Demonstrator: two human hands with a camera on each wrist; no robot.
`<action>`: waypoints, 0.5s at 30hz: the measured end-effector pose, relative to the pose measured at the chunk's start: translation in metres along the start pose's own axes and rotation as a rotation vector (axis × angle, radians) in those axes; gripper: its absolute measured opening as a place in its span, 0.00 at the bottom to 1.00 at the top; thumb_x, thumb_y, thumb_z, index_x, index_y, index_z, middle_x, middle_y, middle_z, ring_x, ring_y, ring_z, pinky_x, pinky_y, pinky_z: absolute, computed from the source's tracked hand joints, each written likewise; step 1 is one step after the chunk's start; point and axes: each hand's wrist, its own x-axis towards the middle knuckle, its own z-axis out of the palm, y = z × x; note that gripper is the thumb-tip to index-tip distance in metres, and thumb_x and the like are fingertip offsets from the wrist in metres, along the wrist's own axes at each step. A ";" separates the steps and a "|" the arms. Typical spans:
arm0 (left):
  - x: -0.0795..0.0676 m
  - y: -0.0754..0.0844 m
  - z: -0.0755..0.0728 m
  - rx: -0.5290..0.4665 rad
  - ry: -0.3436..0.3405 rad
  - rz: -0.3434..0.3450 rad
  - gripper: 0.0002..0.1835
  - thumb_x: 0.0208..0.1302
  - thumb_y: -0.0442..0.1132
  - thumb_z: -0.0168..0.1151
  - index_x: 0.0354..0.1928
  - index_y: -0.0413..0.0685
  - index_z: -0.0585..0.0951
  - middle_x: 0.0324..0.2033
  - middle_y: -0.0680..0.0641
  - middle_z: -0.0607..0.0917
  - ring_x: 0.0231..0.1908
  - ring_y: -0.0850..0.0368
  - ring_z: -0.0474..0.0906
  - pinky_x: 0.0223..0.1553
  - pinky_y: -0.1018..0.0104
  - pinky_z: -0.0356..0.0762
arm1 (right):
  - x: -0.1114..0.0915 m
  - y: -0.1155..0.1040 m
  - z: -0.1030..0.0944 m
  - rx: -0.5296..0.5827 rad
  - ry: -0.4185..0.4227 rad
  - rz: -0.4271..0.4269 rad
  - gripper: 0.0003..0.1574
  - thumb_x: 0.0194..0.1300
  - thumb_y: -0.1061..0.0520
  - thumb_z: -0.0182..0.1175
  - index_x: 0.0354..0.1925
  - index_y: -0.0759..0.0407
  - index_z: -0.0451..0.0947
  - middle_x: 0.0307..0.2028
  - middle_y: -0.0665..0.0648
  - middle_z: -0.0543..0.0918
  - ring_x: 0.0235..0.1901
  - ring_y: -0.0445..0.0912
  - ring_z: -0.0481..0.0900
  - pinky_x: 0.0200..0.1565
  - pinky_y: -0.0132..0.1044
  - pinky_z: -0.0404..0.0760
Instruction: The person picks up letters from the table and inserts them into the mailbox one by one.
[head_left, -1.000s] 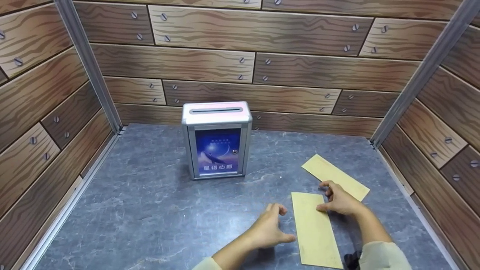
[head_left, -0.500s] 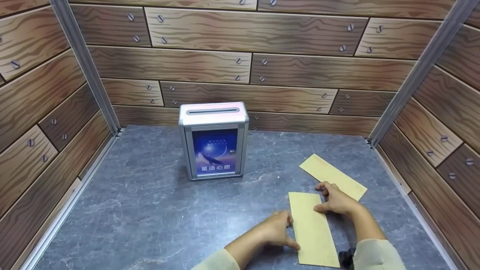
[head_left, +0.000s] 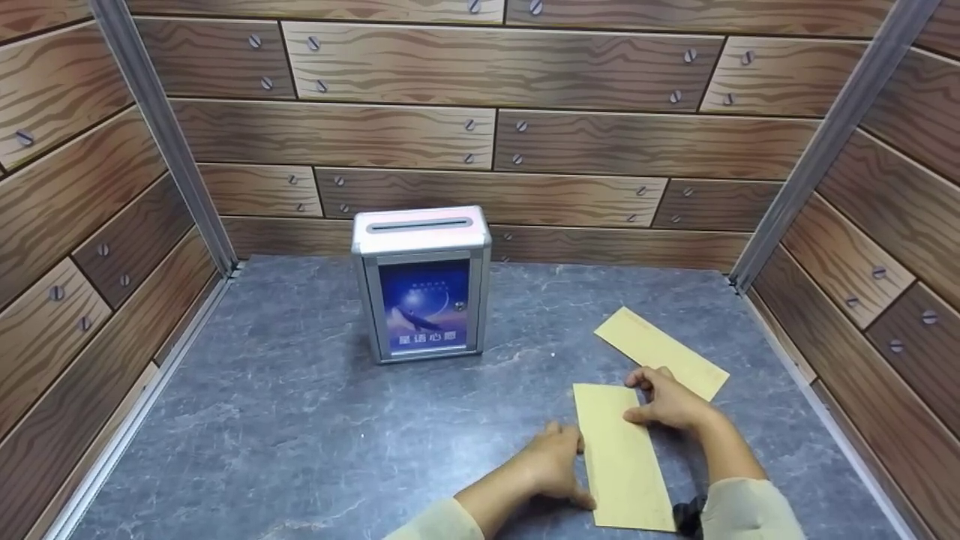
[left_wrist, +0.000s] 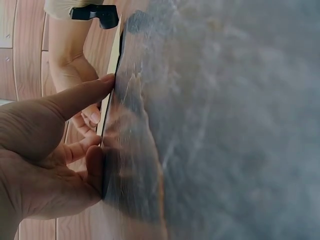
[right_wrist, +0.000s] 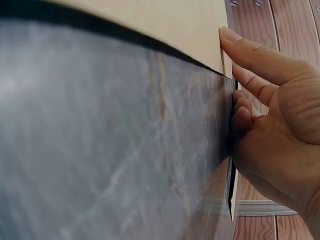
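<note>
A long yellow envelope [head_left: 624,465] lies on the grey marbled tabletop, at the front right of the head view. My left hand [head_left: 551,463] is at its left edge, thumb stretched to the lower edge and fingertips farther up. At the upper right edge my right hand [head_left: 673,403] pinches the envelope, thumb on top and a finger behind the edge in the right wrist view. There the near side of the envelope [right_wrist: 165,25] shows a dark gap beneath it. Behind my right hand lies a second yellow envelope [head_left: 660,349], set at a slant.
A silver-framed suggestion box [head_left: 424,289] with a top slot, a small lock and a blue whale picture stands back left of the envelopes. Wood-plank printed walls [head_left: 480,135] with grey metal posts enclose the table on the back and sides.
My left hand has moved right and down to the envelope's left edge. My right hand keeps its place on the right edge. The whole head view has shifted slightly.
</note>
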 end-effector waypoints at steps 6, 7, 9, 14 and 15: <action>0.000 0.000 -0.001 0.007 0.013 0.024 0.38 0.43 0.53 0.92 0.52 0.55 0.77 0.45 0.53 0.75 0.46 0.59 0.77 0.54 0.69 0.83 | -0.001 -0.001 0.000 0.057 0.008 0.021 0.30 0.58 0.60 0.82 0.51 0.63 0.75 0.55 0.65 0.66 0.55 0.56 0.67 0.57 0.45 0.68; -0.001 0.000 0.000 0.009 0.016 0.026 0.38 0.43 0.53 0.92 0.52 0.56 0.77 0.44 0.53 0.75 0.46 0.59 0.76 0.54 0.69 0.83 | -0.001 -0.001 0.001 0.055 0.011 0.018 0.29 0.58 0.60 0.82 0.50 0.63 0.75 0.54 0.65 0.66 0.54 0.56 0.67 0.56 0.45 0.68; -0.001 0.000 0.000 0.010 0.022 0.027 0.37 0.43 0.52 0.92 0.51 0.56 0.77 0.44 0.53 0.74 0.46 0.58 0.76 0.53 0.69 0.83 | -0.001 0.000 0.001 0.052 0.017 0.011 0.28 0.58 0.61 0.81 0.48 0.63 0.74 0.53 0.64 0.66 0.54 0.55 0.67 0.56 0.44 0.68; -0.004 0.001 -0.001 -0.012 0.024 0.024 0.36 0.44 0.50 0.92 0.50 0.56 0.76 0.44 0.53 0.73 0.46 0.57 0.76 0.52 0.68 0.83 | -0.002 0.001 0.002 0.087 0.006 -0.009 0.27 0.60 0.62 0.79 0.47 0.63 0.72 0.50 0.62 0.67 0.50 0.53 0.68 0.50 0.40 0.69; -0.005 0.001 -0.001 -0.016 0.023 0.023 0.36 0.44 0.50 0.92 0.50 0.56 0.76 0.44 0.53 0.73 0.46 0.57 0.76 0.51 0.68 0.83 | -0.002 0.002 0.002 0.109 0.002 -0.013 0.26 0.61 0.62 0.79 0.48 0.63 0.71 0.49 0.61 0.68 0.48 0.52 0.69 0.48 0.38 0.70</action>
